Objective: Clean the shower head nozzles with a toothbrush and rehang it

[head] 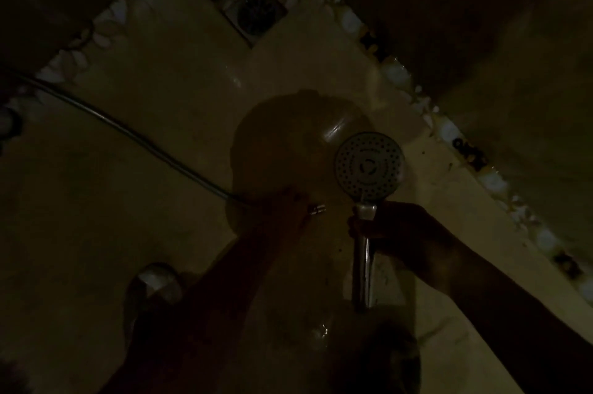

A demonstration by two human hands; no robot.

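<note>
The light is very dim. My right hand (390, 230) grips the chrome handle of the shower head (369, 166) just below its round face. The nozzle face points up at me, and the handle hangs down to a free lower end. My left hand (284, 209) is to the left of it, closed around the end of the metal hose (134, 133). A small shiny fitting (317, 209) sticks out of its fingers, apart from the handle. No toothbrush is visible.
A round brownish basin or bucket (253, 149) sits on the wet tiled floor under my hands. A square floor drain (256, 10) lies at the top centre. Pebble-pattern borders (398, 72) run along dark walls. A pale rounded object (157, 279) lies at lower left.
</note>
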